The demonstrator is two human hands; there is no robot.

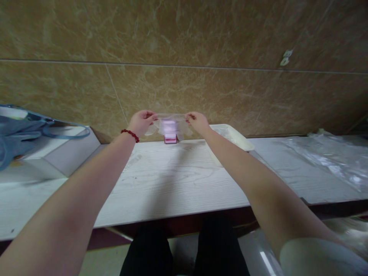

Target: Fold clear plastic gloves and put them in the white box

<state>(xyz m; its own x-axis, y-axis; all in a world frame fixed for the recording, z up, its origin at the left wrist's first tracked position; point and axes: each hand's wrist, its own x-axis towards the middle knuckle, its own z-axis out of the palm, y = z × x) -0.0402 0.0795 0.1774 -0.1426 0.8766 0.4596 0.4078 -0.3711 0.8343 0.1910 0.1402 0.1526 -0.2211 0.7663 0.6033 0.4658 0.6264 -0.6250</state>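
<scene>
At a white bench (pixel 178 184) before a brown wall (pixel 172 88), I see left grip (pixel 143 121) and right grip (pixel 197 121) pinching clear plastic (pixel 178 123) (stretched left-to-right).

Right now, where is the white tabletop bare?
Front middle of the tabletop, between left forearm and right forearm, nearer than the pink item. Crowded: left end, white box and blue fabric; right end, clear plastic; rear right of centre, white tray.

A thin clear plastic film (pixel 181 124) hangs crinkled, its upper edge stretched level; at its lower middle shows a small pink-and-lilac item (pixel 170 138) (blurred; inside or behind, unclear).
</scene>
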